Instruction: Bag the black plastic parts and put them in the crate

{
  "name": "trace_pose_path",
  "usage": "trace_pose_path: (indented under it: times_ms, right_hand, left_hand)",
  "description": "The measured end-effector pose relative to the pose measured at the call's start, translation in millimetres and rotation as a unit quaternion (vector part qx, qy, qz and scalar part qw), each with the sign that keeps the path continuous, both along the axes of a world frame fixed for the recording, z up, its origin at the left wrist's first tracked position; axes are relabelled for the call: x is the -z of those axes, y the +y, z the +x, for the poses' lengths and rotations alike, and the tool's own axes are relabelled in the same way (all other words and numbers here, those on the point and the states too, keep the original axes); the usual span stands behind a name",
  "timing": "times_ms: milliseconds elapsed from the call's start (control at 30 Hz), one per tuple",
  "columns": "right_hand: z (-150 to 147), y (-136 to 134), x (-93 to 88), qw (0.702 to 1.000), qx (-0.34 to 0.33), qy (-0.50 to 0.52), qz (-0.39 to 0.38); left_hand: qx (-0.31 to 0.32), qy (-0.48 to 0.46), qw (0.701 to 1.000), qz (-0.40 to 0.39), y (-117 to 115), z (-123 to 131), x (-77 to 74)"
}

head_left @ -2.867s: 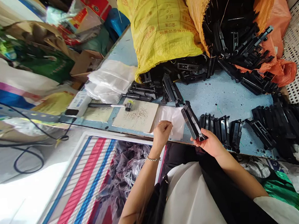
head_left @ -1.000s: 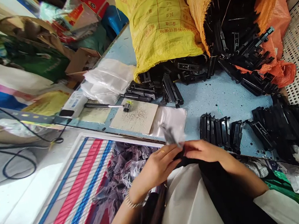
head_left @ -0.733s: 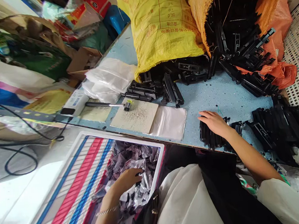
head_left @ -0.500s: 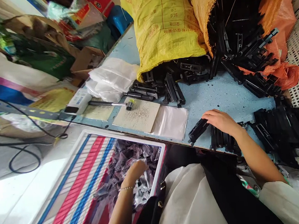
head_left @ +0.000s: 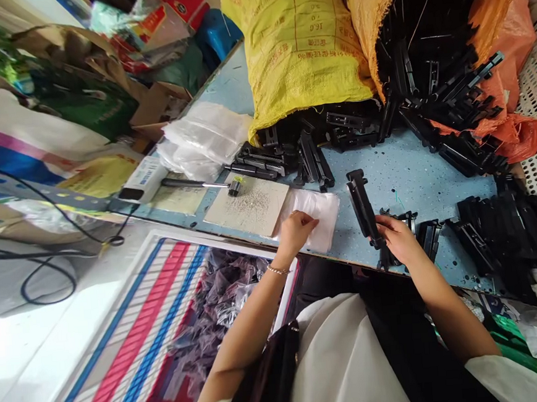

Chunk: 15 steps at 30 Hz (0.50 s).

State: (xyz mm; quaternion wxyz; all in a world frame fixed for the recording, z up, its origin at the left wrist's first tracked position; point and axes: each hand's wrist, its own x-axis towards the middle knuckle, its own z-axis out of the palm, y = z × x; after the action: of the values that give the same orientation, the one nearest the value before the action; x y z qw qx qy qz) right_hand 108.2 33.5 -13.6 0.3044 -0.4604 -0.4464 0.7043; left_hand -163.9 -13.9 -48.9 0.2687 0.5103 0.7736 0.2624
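My left hand is over a thin stack of clear plastic bags at the table's front edge, its fingers pinched together on the top bag. My right hand grips the lower end of a long black plastic part, which stands raised and tilted above the table. Just beside and beneath that hand lie more black parts in a short row. Left of the bags, a cardboard square carries small crumbs and the head of a black-handled tool.
Black parts spill from a yellow woven sack and an orange sack at the back. A heap of black parts lies at right. Below left, a striped bag-lined crate holds bagged parts. White plastic bags lie on the table.
My left hand has moved up from the crate to the clear plastic bags. My right hand has lifted the black plastic part and turned it more upright.
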Motion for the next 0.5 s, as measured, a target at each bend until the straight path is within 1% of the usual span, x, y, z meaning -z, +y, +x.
trace_pose_path:
  times_ms: [67,100,133,200,267,300,333,400,467,500]
  right_hand:
    - [-4.2,-4.9,0.1,0.999,-0.005,0.038,-0.032]
    - [-7.2,-6.6,0.2,0.998,-0.012,0.053,-0.042]
    - [-10.4,-7.8,0.3,0.996,-0.019,0.065,-0.050]
    - [-16.5,-9.4,0.4,0.995,-0.024,0.080,-0.059]
    - [-20.3,-10.2,0.2,0.994,-0.022,0.085,-0.063]
    - [-20.9,-10.6,0.1,0.994,-0.022,0.084,-0.062]
    - [-20.6,-11.0,0.2,0.994,-0.022,0.084,-0.060]
    - [-17.6,-11.9,0.7,0.995,-0.022,0.082,-0.057]
    - [-13.4,-13.1,2.1,0.995,-0.017,0.081,-0.059]
    - [-11.5,-13.9,3.1,0.995,-0.014,0.081,-0.061]
  left_hand:
    - [-0.013,-0.055,0.998,-0.001,-3.6,-7.0,0.1]
    - [-0.016,-0.065,0.998,0.005,-5.6,-5.2,-0.1]
    - [-0.015,-0.053,0.998,0.018,-7.5,-0.2,-0.1]
    - [0.009,0.031,0.998,0.052,-10.7,16.1,0.7]
    - [0.049,0.115,0.989,0.073,-11.9,32.4,2.6]
    - [0.064,0.135,0.986,0.074,-11.4,37.6,3.7]
    - [0.070,0.136,0.986,0.069,-10.2,39.8,4.5]
    - [0.048,0.079,0.994,0.053,-6.1,35.1,5.1]
    - [-0.006,-0.025,0.999,0.039,-1.5,22.3,4.1]
    - [-0.034,-0.082,0.995,0.035,0.4,14.9,3.2]
